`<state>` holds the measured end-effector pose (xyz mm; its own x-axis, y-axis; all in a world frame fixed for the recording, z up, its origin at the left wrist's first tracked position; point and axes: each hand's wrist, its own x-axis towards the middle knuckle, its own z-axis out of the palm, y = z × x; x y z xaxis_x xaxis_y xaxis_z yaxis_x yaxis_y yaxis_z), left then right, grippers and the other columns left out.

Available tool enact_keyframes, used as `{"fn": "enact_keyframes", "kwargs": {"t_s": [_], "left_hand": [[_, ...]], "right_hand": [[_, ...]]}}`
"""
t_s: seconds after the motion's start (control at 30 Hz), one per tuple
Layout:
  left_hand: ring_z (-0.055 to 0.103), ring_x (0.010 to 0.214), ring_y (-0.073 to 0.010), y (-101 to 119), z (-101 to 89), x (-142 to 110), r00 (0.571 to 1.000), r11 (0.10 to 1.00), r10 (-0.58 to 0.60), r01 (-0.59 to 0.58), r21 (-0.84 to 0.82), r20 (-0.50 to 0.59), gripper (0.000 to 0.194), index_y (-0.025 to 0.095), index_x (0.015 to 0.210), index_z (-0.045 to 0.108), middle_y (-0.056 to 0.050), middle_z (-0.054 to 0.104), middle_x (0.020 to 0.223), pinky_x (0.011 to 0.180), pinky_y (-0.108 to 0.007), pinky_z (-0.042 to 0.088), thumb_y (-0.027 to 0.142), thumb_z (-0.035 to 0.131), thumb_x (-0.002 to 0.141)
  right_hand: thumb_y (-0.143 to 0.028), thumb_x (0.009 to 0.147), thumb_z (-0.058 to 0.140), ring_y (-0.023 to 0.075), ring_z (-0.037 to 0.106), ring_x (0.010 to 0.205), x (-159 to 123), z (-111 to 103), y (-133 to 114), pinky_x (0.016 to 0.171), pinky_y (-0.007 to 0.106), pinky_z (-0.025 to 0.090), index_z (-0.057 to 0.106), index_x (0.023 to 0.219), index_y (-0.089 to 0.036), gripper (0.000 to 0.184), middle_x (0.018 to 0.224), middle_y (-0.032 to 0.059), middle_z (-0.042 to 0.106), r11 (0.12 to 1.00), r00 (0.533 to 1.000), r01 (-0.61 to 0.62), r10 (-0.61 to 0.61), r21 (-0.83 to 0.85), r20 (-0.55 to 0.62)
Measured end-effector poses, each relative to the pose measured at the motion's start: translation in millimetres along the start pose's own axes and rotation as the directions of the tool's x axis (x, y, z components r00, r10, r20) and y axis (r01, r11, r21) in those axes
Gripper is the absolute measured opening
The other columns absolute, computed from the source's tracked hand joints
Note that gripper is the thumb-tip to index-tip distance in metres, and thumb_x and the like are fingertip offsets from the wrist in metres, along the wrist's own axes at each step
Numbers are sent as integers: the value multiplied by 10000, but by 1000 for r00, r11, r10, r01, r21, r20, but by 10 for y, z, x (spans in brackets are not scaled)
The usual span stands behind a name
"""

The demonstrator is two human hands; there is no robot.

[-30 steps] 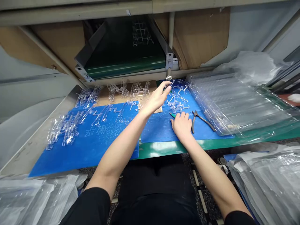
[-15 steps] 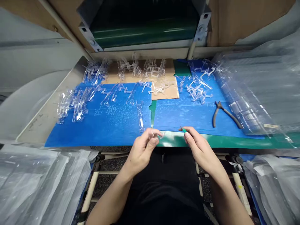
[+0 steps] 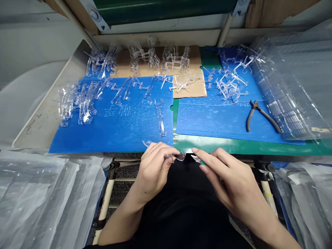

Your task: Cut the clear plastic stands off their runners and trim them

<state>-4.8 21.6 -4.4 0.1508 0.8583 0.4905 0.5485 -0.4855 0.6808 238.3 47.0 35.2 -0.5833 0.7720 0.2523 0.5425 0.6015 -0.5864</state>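
Observation:
My left hand [image 3: 153, 171] is closed around a clear plastic part [image 3: 181, 156], whose curved end sticks out past the fingertips toward the right. Another end of clear plastic shows behind the knuckles. In my right hand [image 3: 232, 174] is a small green knife [image 3: 196, 159], its pale blade pointing left at the part with a narrow gap between them. Most of the knife's handle is hidden by the fingers. Beyond my left hand, a single long clear piece [image 3: 160, 119] lies on the blue sheet [image 3: 135, 129].
Clear moulded parts [image 3: 86, 103] lie in groups at the left and along the cardboard [image 3: 190, 90]. Clear sprue scraps [image 3: 230, 83] are heaped at the right, near open cutting pliers [image 3: 267, 117]. Stacked clear trays [image 3: 293, 114] stand far right. Plastic-wrapped stacks [image 3: 33, 197] flank the bench.
The view has tilted down. Both hands have come closer together, and the knife blade now faces the clear part. More of the part's end shows beyond my left fingers.

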Motion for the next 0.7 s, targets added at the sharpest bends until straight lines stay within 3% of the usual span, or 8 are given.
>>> {"fn": "enact_keyframes", "kwargs": {"t_s": [0.7], "left_hand": [[620,848,-176,78,18,24,996,998,14,-19,58,89,132,170,1136,641,-54,724,938,818,-377,378,138,514,1148]], "right_hand": [[-216,1169,545,177,640,781,-34,-47,13,676,301,468,690,1491,-195,353,931,32,637,998,999,-38,40,-54,31]]}}
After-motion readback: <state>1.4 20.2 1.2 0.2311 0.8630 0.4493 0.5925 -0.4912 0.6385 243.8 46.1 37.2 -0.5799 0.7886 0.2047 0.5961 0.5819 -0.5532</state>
